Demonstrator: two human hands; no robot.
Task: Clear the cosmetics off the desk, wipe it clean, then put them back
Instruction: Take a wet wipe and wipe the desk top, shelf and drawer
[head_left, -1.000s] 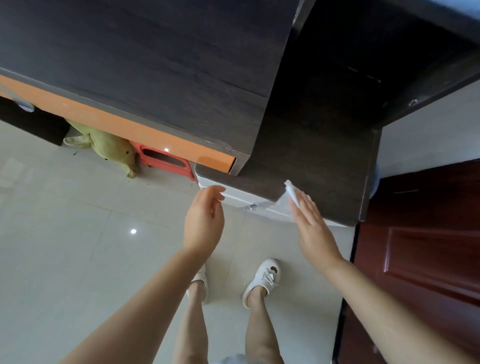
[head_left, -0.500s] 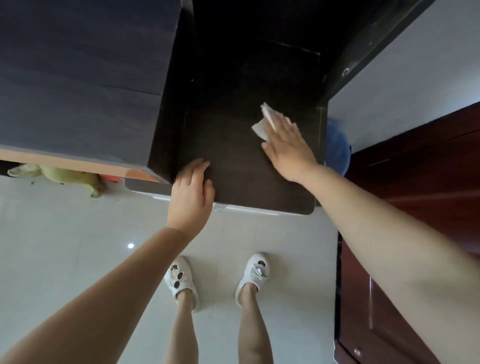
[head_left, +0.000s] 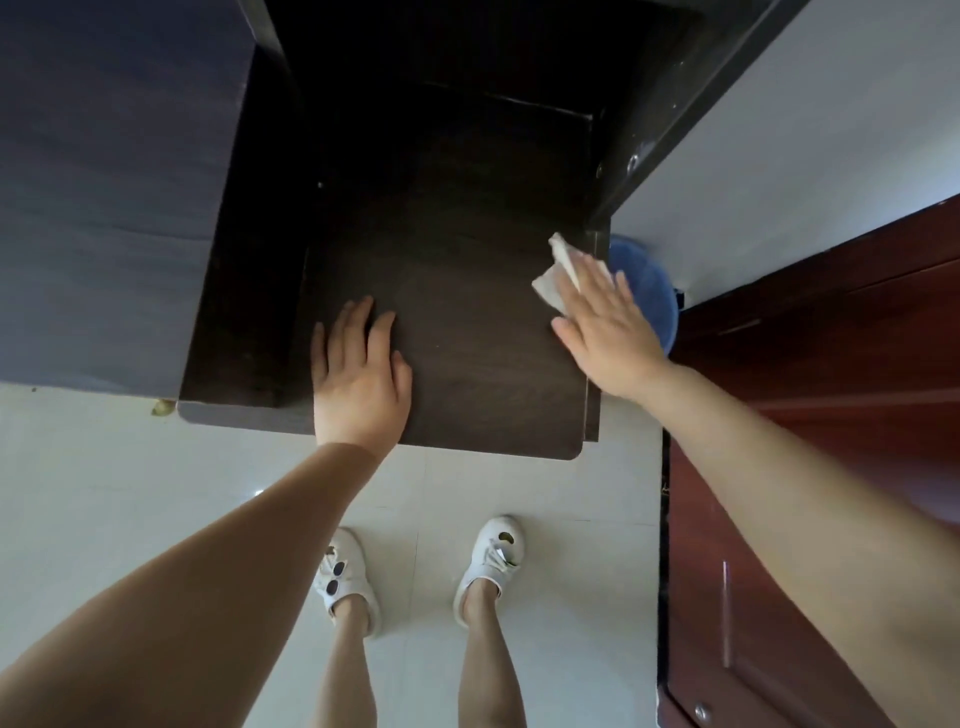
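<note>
Two bare legs in white shoes (head_left: 488, 566) stood nearest, on a pale tiled floor (head_left: 104, 493), with both forearms reaching forward above them.

Past the shoes lay the dark wooden desk (head_left: 467, 374). The left hand (head_left: 358, 374) rested palm down on its near edge, fingers straight and slightly spread, holding nothing. Well to the right of those fingers, the right hand (head_left: 608, 322) lay flat near the desk's right edge, fingers straight and close together, pressing a white wipe (head_left: 553, 275) against the surface. The wipe stuck out beyond and to the left of the fingertips.

Just right of the right hand's fingers, below the desk edge, a blue round container (head_left: 654, 296) showed partly, hidden in part by the hand. Further right stood a dark red door (head_left: 831, 415). To the left of the left hand's fingers rose a tall dark cabinet side (head_left: 104, 182). Beyond both sets of fingertips the desk ran back into a shadowed recess, with a white wall (head_left: 805, 130) to its right.

Compared with half a second earlier, the left hand had moved from the desk's front edge fully onto the top, and the right hand with the wipe had slid toward the right edge.
</note>
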